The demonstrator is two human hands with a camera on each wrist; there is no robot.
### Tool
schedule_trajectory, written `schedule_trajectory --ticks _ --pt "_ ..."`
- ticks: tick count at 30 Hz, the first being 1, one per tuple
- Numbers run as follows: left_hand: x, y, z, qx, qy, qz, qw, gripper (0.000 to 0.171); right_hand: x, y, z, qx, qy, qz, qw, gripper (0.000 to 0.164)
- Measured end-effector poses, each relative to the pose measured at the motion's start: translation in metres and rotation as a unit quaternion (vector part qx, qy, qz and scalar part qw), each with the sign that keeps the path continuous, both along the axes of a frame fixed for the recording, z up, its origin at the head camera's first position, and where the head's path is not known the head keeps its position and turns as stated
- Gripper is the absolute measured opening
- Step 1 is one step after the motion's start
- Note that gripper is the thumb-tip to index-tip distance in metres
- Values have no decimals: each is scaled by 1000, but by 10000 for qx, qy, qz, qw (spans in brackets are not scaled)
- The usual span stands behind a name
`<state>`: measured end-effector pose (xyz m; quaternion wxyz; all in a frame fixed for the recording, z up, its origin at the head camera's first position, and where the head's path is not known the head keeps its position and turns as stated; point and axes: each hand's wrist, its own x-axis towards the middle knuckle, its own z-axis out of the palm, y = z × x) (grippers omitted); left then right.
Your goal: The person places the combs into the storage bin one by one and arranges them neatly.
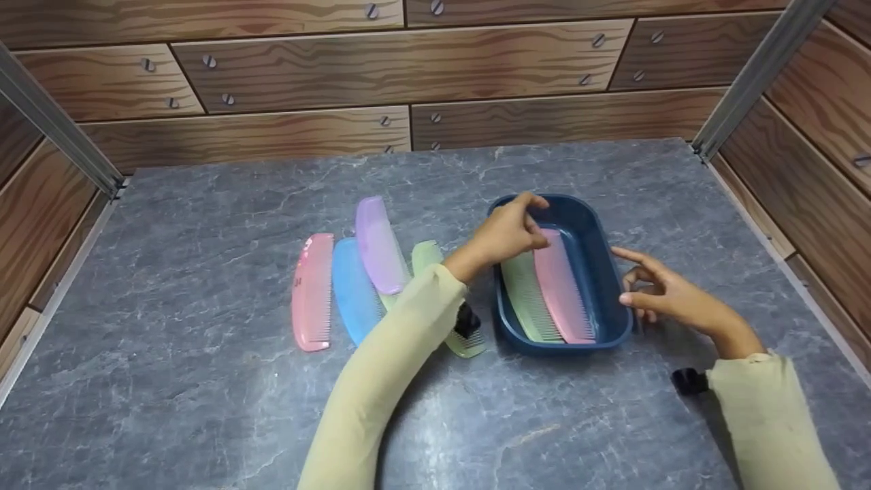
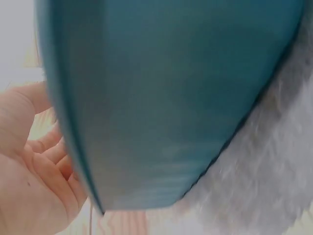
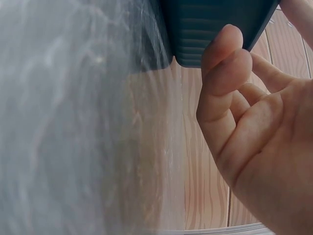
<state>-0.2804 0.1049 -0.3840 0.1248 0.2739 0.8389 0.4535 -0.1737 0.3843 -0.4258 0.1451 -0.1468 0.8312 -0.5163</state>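
Observation:
My left hand [image 1: 509, 231] is over the left rim of a dark blue plastic box [image 1: 616, 272], thumb and index finger apart with nothing between them. Inside the box lie a pink comb [image 1: 561, 286] and a light green comb [image 1: 525, 296], side by side. In the left wrist view the box wall [image 2: 161, 107] hides part of that hand [image 2: 34, 181]. At the box's right side, my right hand [image 1: 670, 296] has its thumb and index finger at the rim. The right wrist view shows this hand [image 3: 259, 117] beside the outer wall, its other fingers bent loosely.
Left of the box lie a pink comb with a printed pattern [image 1: 309, 292], a blue comb [image 1: 354, 289], a purple comb [image 1: 378, 245] and a green comb [image 1: 425, 253] partly under the left sleeve. Wood-patterned walls [image 1: 408, 64] bound the grey marbled table [image 1: 204, 408].

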Motion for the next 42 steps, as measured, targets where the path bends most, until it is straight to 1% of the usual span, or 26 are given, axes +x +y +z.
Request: schedule_trajectory --ticks 4,5,8,14,17,21,25,28,34,38,42 --pt "-4 -11 5 526 -159 -97 9984 53 0 0 0 -7 -4 -15 10000 69" --pt "-4 -14 6 568 -175 -122 9982 53 0 0 0 9 -1 -28 10000 69" --pt "-5 -23 11 598 -219 -156 9978 52 1 0 0 44 -8 -67 10000 69" --pt "-6 -41 24 506 -78 -225 9984 49 4 -1 2 71 12 -100 9999 69" --pt "-8 -54 30 468 -22 -142 9988 50 5 -2 2 85 15 -108 9999 69" --pt "-13 -73 35 643 -34 70 9979 50 4 -1 3 126 15 -130 9998 69" --pt "-18 -91 36 954 -52 203 9952 48 3 -1 4 147 36 -117 9998 69" --pt "-20 -103 36 1063 -59 227 9941 46 2 -1 3 93 52 -64 9999 68" --pt "-20 -126 36 893 14 260 9957 47 1 -1 2 113 41 -42 9999 69" --pt "-22 -142 35 835 43 429 9956 48 2 -2 4 222 29 -115 9997 69" --pt "-24 -159 30 722 -11 607 9955 48 2 -2 5 275 18 -124 9995 69"
